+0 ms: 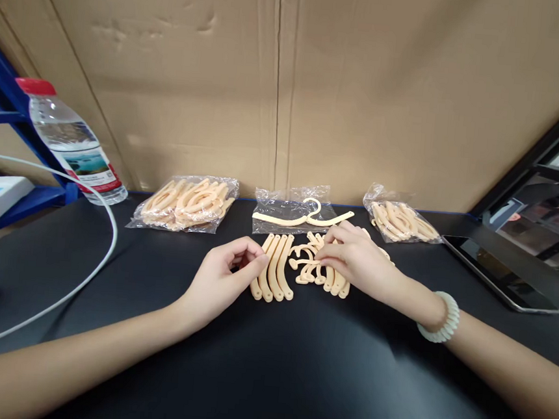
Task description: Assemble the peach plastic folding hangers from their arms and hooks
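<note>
My left hand (229, 273) is closed, thumb and fingertips at the leftmost piece of a row of cream plastic hanger arms (278, 274), covering its middle. The curved arms lie side by side, their holed ends showing. My right hand (353, 258), with a pale coiled band (441, 318) on its wrist, pinches a small cream hanger hook (304, 262) at the loose pile. Several other hooks (307, 277) lie under and beside those fingers. Another group of hanger arms (336, 283) sits partly hidden beneath the right hand.
Behind the hands, hanger parts (283, 220) lie on a clear bag (280, 206). Filled bags stand left (187, 201) and right (400, 221). A water bottle (77, 143) and white cable (110, 240) are at left, a phone-like device (499, 271) at right. Cardboard (197, 85) walls the back.
</note>
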Motion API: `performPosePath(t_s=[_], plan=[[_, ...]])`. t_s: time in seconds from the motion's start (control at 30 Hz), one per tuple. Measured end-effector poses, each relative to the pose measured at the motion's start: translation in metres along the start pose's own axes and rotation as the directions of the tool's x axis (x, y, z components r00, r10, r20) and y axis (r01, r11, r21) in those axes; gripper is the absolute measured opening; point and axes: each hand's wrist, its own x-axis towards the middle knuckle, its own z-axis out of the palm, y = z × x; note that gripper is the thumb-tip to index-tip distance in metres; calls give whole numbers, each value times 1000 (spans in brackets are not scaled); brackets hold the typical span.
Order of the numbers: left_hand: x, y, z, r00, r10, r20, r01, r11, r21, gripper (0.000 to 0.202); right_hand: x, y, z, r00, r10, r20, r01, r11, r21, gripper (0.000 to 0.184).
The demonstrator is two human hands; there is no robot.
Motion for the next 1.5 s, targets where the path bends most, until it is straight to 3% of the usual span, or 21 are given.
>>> performPosePath(t_s=[0.3,0.4,0.5,0.6,0.67,0.73,0.8,0.87,0.97,1.03,1.1,1.17,1.23,1.3,1.37,1.5], plan=[[-2,0,1,998,51,-21,-51,999,10,21,-7,-1,-11,988,19,-155,-7,997,78,18],[-9,6,4,993,107,39,-107,994,-12,16,-12,-17,-19,988,-33,-150,39,999,37,19],[-19,15,10,965,218,144,-221,975,5,28,-16,-37,-25,986,-116,-122,110,993,-52,22],[-26,24,14,943,294,158,-311,945,96,8,-19,-50,-26,981,-168,-95,155,980,-128,24],[-29,28,15,953,274,127,-287,952,104,7,-21,-53,-25,979,-154,-137,144,986,-79,22],[-29,30,14,979,198,53,-199,980,26,6,-22,-54,-23,972,-33,-234,56,994,90,13],[-28,32,13,994,106,-19,-107,989,-97,4,-21,-57,-22,949,199,-244,-97,922,374,12],[-28,32,15,999,30,-23,-34,977,-211,5,-20,-62,-21,924,374,-75,-236,713,660,15],[-29,33,20,992,-25,120,61,949,-308,7,-19,-73,-17,915,340,215,-332,335,882,18],[-29,32,22,981,-18,195,75,955,-286,7,-20,-78,-14,916,308,258,-332,220,917,17],[-28,31,22,979,26,200,9,985,-173,8,-22,-79,-13,915,335,225,-305,209,929,15],[-24,27,18,972,145,187,-156,987,46,7,-23,-77,-14,907,385,168,-276,243,930,13],[-20,21,12,925,306,224,-366,875,317,10,-24,-74,-17,895,428,123,-259,276,926,14],[-17,15,8,864,391,317,-503,688,523,22,-23,-71,-20,880,461,116,-264,272,925,16],[-15,11,7,836,380,396,-549,569,613,24,-23,-69,-21,865,484,137,-278,233,932,18],[-14,10,10,815,383,434,-579,512,634,19,-22,-71,-20,855,480,195,-298,149,943,19]])
